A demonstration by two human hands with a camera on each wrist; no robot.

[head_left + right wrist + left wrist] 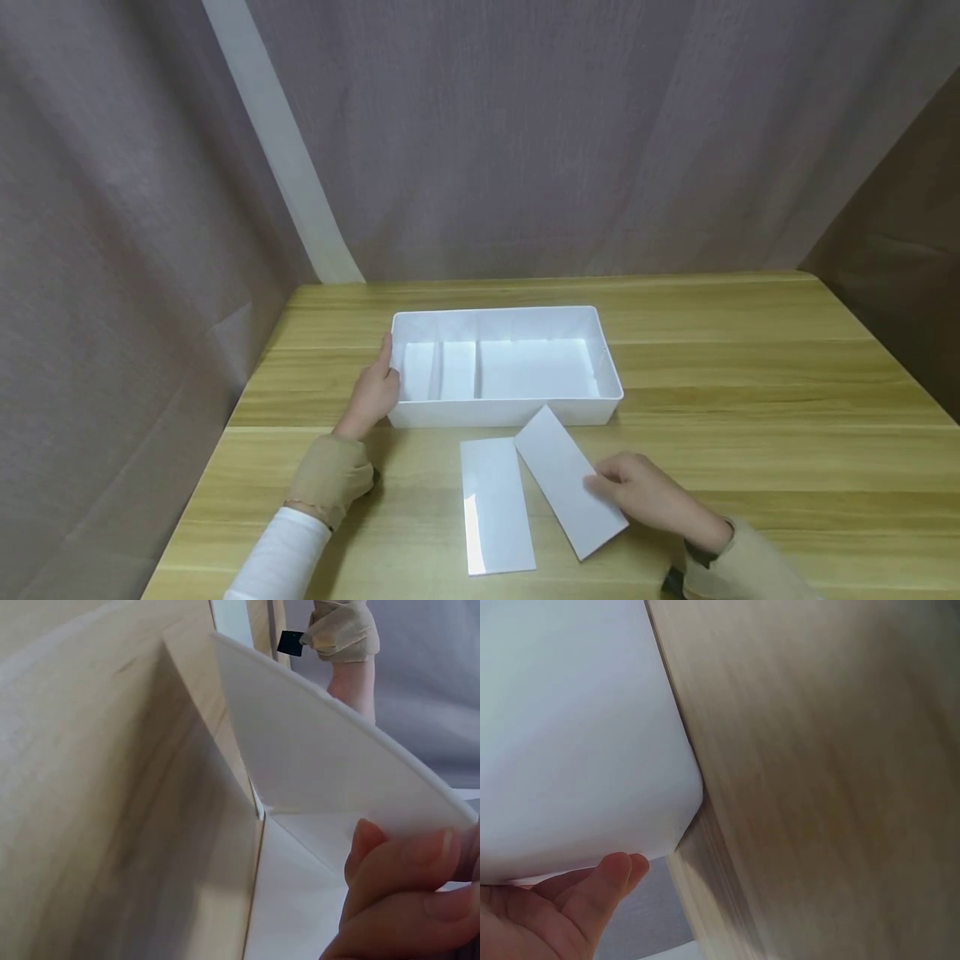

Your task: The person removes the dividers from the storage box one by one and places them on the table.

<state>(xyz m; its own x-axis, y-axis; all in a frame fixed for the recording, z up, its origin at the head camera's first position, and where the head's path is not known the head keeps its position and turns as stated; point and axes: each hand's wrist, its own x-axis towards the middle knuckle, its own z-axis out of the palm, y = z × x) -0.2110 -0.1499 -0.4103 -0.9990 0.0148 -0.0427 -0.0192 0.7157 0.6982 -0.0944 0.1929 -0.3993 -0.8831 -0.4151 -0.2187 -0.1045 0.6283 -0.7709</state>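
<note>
My left hand holds the left end of a shallow white plastic box, its fingers against the outside of the end wall and partly over the rim. Close up in the left wrist view, the fingertips lie along the box wall near its bottom corner. My right hand pinches a flat white rectangular panel by its right edge. That panel is tilted, its far end close to the box's front wall. A second white panel, glossy, lies flat on the table left of the held one.
Two thin upright dividers split the box into two narrow compartments on the left and one wide compartment on the right. The wooden table has a purple-grey curtain behind it and another curtain along its left side.
</note>
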